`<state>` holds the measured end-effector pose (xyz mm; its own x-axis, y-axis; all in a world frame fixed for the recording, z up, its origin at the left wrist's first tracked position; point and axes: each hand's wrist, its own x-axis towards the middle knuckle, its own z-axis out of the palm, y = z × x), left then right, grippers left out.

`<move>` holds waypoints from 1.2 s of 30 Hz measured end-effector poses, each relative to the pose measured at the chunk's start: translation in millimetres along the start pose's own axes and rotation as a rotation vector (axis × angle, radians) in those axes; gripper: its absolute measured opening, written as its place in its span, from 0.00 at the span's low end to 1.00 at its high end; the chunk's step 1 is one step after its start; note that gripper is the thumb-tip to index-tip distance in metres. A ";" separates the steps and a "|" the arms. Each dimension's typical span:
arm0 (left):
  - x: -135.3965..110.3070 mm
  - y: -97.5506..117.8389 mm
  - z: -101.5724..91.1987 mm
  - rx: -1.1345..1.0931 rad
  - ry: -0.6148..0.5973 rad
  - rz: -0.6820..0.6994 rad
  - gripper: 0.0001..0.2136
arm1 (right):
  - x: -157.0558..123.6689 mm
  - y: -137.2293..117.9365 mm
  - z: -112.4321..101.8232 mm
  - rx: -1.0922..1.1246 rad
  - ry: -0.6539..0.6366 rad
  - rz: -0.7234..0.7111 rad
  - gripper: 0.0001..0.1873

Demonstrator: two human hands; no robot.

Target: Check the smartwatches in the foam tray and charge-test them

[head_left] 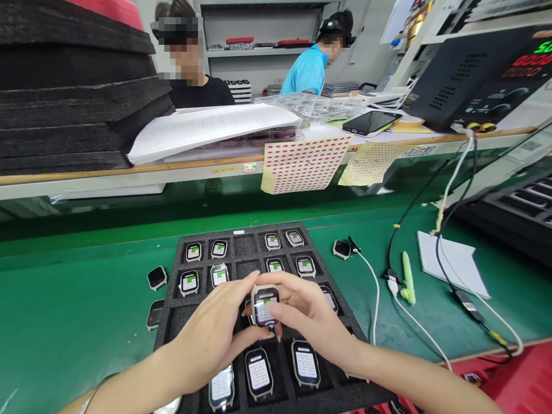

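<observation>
Both hands hold one beige smartwatch body (264,305) with a lit screen, just above a black foam tray (246,248). My left hand (211,336) pinches its left side, thumb under and forefinger over the top edge. My right hand (308,313) grips its right side, thumb lying on the screen. The tray's pockets hold several more watch bodies (259,372) with lit screens; a few pockets are bare.
Two loose watches (157,277) lie left of the tray, another (341,248) on a white cable to the right. A green pen (407,279), white paper (452,261) and cables lie right. Sticker sheets (304,164) hang off a shelf. Two people sit behind.
</observation>
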<state>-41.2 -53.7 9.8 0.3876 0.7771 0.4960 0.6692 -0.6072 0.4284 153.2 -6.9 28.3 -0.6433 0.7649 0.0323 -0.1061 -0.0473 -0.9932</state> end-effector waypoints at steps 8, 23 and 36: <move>1.9 1.8 0.1 0.037 -0.003 0.025 0.33 | 1.5 4.0 8.1 -0.046 0.099 0.017 0.15; 1.7 -3.0 -25.0 -0.111 0.280 -0.022 0.30 | -6.8 -6.7 13.3 0.115 0.062 0.037 0.13; 3.6 -7.3 -28.8 -0.115 0.336 -0.046 0.27 | -31.6 -40.5 19.1 0.092 -0.064 0.016 0.17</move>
<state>-63.0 -51.2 30.3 0.1157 0.7176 0.6868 0.5975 -0.6026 0.5290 163.4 -41.5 69.6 -0.6924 0.7210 0.0265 -0.1628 -0.1204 -0.9793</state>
